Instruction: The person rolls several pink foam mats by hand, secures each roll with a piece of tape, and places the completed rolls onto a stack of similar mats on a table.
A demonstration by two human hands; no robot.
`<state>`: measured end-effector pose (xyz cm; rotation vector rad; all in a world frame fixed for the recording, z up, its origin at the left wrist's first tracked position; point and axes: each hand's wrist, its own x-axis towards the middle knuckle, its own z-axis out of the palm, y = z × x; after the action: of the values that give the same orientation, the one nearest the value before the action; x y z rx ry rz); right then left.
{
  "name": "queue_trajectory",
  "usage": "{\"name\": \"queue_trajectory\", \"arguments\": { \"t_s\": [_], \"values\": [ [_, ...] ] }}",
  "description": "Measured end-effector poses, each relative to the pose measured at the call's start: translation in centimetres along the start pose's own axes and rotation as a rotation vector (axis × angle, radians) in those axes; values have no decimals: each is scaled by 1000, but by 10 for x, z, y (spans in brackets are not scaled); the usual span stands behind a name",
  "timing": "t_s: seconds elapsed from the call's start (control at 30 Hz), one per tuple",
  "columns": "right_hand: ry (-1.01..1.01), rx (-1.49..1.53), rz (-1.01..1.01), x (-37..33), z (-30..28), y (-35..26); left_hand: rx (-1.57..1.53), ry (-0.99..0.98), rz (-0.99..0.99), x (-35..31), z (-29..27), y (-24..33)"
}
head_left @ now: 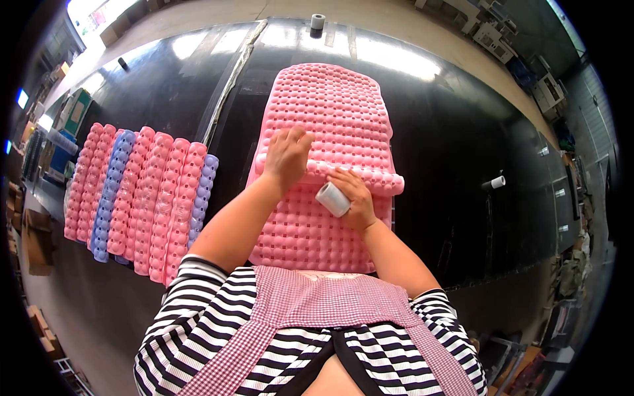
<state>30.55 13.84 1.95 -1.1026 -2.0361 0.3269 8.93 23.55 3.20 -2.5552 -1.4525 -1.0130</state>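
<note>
- Watching from my end: the left hand [288, 157] has its fingers curled in above the left part of the rolled-up mat. Can't tell if it's pinching anything.
- The right hand [355, 198] has a white roll [335, 200] held on its palm side, fingers reaching over the rolled-up mat. The white roll's long axis goes diagonally, far end to the upper left, near end to the lower right.
- That rolled-up mat [380, 181] is pink and bumpy, lying crosswise on the flat pink mats [323, 99], long axis pretty much left to right, right end just past their edge.
- The flat ones sit right in front of the person, long axis pointing away across the black tabletop [456, 132].
- Off to the left there's a row of rolled mats [157, 198], pink with a couple of bluish-purple, side by side, far ends leaning a bit right.
- Another white roll, the right-hand one [495, 183], lies sideways, end facing right. The far roll [317, 22] stands upright by the far edge.
</note>
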Motion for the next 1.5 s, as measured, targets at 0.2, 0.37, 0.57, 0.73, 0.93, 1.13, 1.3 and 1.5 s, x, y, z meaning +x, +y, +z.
{"name": "queue_trajectory", "arguments": {
  "t_s": [0.2, 0.37, 0.57, 0.73, 0.93, 1.13, 1.3, 1.5],
  "values": [
    [2, 574, 453, 71, 1, 56, 51, -84, 191, -47, 4, 20],
    [85, 688, 417, 101, 6, 77, 98, -277, 119, -11, 27, -5],
    [176, -7, -119, 70, 10, 57, 119, -414, 35, 32, 45, -8],
    [-326, 784, 442, 24, -4, 7, 129, -601, -113, 60, 34, -10],
    [269, 712, 839, -75, -85, -6, 20, -385, -72, 46, 15, 5],
    [195, 107, 1215, -202, -172, 55, -38, 175, -312, -48, -138, -24],
    [431, 293, 1276, -248, -168, 69, 604, 196, -689, -128, -254, -86],
    [457, 286, 1208, -241, -163, 79, 805, 76, -959, -213, -257, -171]
  ]
}}
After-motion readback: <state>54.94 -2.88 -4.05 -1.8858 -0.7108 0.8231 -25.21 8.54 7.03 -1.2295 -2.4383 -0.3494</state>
